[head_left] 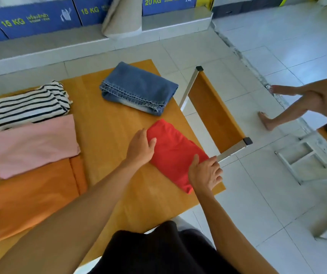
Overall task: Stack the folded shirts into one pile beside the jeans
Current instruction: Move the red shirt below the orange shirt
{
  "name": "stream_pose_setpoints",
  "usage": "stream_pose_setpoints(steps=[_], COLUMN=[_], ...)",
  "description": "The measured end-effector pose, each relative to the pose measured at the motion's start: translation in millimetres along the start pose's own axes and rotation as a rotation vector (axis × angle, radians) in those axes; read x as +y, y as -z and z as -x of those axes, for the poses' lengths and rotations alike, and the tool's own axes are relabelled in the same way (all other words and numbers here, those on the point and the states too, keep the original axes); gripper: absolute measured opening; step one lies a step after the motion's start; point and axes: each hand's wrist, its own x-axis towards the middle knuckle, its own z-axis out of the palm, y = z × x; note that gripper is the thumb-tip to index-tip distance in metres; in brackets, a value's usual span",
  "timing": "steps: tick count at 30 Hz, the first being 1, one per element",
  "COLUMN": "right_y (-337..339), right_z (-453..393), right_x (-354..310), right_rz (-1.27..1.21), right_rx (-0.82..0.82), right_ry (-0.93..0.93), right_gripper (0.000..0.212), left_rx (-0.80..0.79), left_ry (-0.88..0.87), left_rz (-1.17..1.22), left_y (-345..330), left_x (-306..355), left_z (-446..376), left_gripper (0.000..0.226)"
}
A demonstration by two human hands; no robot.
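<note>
Folded blue jeans (pixel 139 89) lie at the far middle of the wooden table (pixel 109 139). Just in front of them, near the right edge, lies a folded red shirt (pixel 175 153). My left hand (pixel 141 148) rests on the shirt's left edge, thumb on top. My right hand (pixel 205 173) grips its near right corner, thumb on the cloth. Along the left side lie three folded shirts in a row: a black-and-white striped one (pixel 30 105) at the back, a pink one (pixel 35 145) overlapping it, and an orange one (pixel 34 198) nearest me.
A second wooden table (pixel 214 111) lies tipped on its side at the right. Beyond it are another person's bare legs (pixel 297 107) on the tiled floor and a white metal frame (pixel 307 155). Blue boxes (pixel 34 18) and a sack stand on a ledge at the back.
</note>
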Motion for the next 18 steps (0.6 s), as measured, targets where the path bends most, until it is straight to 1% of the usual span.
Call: stream_pose_setpoints(steps=[2, 3, 6, 8, 9, 12, 13, 16, 18], right_y=[-1.7, -2.7, -4.4, -3.8, -3.5, -4.2, -5.3, -11.2, -19.0], right_z=[-9.5, -13.0, -19.8, -24.4, -25.9, -29.7, -29.7, -22.8, -12.3], right_x=[9.0, 11.5, 9.9, 5.2, 2.6, -4.5, -6.5, -11.2, -14.4], right_rz=[-0.018, -0.024, 0.003, 0.037, 0.043, 0.039, 0.027, -0.023, 0.006], right_rx=[-0.017, -0.028, -0.079, -0.11, -0.125, -0.163, -0.176, -0.231, -0.266], right_ry=[-0.037, -0.026, 0.061, 0.117, 0.147, 0.256, 0.285, 0.34, 0.392], right_gripper=[0.079, 0.079, 0.072, 0.067, 0.065, 0.065, 0.063, 0.057, 0.057], left_rx=[-0.034, -0.027, -0.055, -0.074, -0.062, 0.032, 0.068, 0.145, 0.215], left_ry=[0.079, 0.115, 0.248, 0.355, 0.396, 0.459, 0.495, 0.599, 0.653], left_rz=[0.015, -0.022, -0.232, -0.194, -0.155, -0.092, -0.04, 0.206, 0.327], left_y=[-9.2, -13.5, -22.2, -22.7, -22.3, -21.9, -22.4, -24.1, -20.7], left_x=[3.4, 3.1, 1.1, -2.7, -7.8, -26.3, -32.5, -49.1, -64.1], left_z=[-9.7, -12.6, -9.3, -2.9, 2.6, 24.2, 32.9, 64.7, 90.4], left_gripper=[0.067, 0.071, 0.094, 0.106, 0.108, 0.102, 0.099, 0.085, 0.077])
